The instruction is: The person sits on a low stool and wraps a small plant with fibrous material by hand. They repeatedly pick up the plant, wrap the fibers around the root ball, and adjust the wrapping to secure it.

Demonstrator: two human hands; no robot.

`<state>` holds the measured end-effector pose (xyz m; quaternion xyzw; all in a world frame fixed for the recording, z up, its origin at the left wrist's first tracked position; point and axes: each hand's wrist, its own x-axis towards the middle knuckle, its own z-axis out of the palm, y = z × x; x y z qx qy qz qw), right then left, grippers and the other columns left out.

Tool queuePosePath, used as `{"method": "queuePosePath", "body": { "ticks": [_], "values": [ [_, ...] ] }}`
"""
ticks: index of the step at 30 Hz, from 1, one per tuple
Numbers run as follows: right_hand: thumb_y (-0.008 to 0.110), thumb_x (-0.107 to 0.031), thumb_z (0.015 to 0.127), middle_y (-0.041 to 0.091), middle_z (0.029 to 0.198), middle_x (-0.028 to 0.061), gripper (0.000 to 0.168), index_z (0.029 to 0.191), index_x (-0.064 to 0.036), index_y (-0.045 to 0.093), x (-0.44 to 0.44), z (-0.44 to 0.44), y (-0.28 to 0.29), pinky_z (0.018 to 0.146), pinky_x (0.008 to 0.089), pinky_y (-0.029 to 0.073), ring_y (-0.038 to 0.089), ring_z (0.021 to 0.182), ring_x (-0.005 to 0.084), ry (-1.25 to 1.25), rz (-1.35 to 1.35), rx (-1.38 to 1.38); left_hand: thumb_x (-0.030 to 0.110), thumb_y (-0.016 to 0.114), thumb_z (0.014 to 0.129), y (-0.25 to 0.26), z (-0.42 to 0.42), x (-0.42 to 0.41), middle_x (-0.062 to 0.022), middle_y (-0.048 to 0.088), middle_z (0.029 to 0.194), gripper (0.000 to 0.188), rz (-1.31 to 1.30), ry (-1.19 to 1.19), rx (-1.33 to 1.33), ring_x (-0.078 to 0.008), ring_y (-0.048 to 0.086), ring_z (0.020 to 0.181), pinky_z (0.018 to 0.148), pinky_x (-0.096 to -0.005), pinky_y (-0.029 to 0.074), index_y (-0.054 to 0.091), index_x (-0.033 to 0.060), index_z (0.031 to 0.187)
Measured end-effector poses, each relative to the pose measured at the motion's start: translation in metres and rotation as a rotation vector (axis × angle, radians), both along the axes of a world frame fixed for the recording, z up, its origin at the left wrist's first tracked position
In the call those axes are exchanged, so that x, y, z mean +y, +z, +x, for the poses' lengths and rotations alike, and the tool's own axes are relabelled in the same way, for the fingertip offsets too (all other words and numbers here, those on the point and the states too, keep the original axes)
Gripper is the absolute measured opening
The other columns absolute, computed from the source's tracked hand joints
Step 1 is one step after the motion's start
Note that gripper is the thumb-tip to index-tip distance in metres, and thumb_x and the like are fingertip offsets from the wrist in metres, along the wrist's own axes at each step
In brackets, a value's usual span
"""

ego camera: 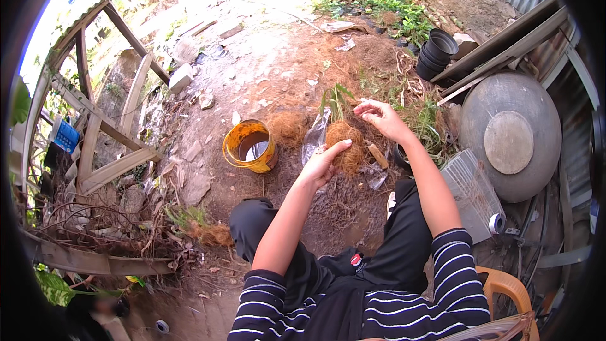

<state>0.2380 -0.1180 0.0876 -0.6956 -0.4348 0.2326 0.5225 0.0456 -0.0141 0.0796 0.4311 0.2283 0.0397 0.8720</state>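
Note:
My left hand (324, 163) grips a ball of brown coconut fibre (348, 139) from its lower left side, the thumb lying across its front. A small green leafy plant (336, 102) stands up out of the top of the ball. To the right of the leaves is my right hand (381, 118), raised, with its fingers loosely bent. Whether those fingers pinch a fine thread is too small to tell. Clear plastic sheeting (316, 135) lies behind the ball, and a short wooden stick or handle (378, 156) is at its right.
A yellow bucket (270, 163) with dark liquid stands left of the ball, by loose coconut fibre (286, 128). Black pots (433, 59), a large round grey vessel (511, 137) and a clear ribbed panel (466, 189) with a white spool (497, 223) are right. A wooden frame (90, 118) stands left.

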Motion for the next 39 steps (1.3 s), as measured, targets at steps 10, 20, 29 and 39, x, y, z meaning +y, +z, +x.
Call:
{"method": "queuePosePath", "body": {
  "ticks": [10,20,29,39],
  "values": [
    [0.063,-0.006,0.077,0.057,0.093,0.0060,0.013,0.089,-0.005,0.067,-0.010,-0.041,0.030,0.086,0.0318,0.042,0.055,0.092,0.0187,0.212,0.126,-0.299,0.026,0.070,0.078,-0.001,-0.002,0.000,0.0002,0.063,0.098,0.036,0.044,0.025,0.070,-0.0090,0.060,0.084,0.066,-0.0250,0.047,0.056,0.0112,0.108],
    [0.059,-0.007,0.079,0.056,0.085,0.0109,0.006,0.083,-0.003,0.057,-0.003,-0.042,0.024,0.071,0.0335,0.044,0.056,0.080,0.0222,0.025,0.089,-0.425,0.024,0.069,0.079,-0.015,0.001,-0.001,-0.0003,0.064,0.097,0.036,0.043,-0.031,0.050,-0.0099,0.063,0.081,0.065,-0.0233,0.050,0.056,0.0097,0.109],
    [0.057,-0.009,0.082,0.062,0.085,0.0125,0.008,0.087,-0.003,0.057,0.007,0.000,-0.014,0.073,0.0376,0.045,0.059,0.082,0.0277,-0.293,-0.050,-0.256,0.027,0.070,0.078,-0.002,-0.003,-0.006,-0.0007,0.063,0.096,0.040,0.046,-0.084,0.035,-0.0092,0.063,0.081,0.063,-0.0206,0.051,0.055,0.0074,0.109],
    [0.054,-0.013,0.081,0.063,0.087,0.0140,0.011,0.088,-0.007,0.057,-0.003,0.028,-0.036,0.079,0.0452,0.044,0.060,0.088,0.0319,-0.519,-0.570,-0.495,0.029,0.069,0.078,0.009,-0.008,0.002,-0.0025,0.064,0.093,0.041,0.004,-0.048,-0.009,-0.0097,0.064,0.075,0.055,-0.0191,0.050,0.054,0.0067,0.109]
  ]
}}
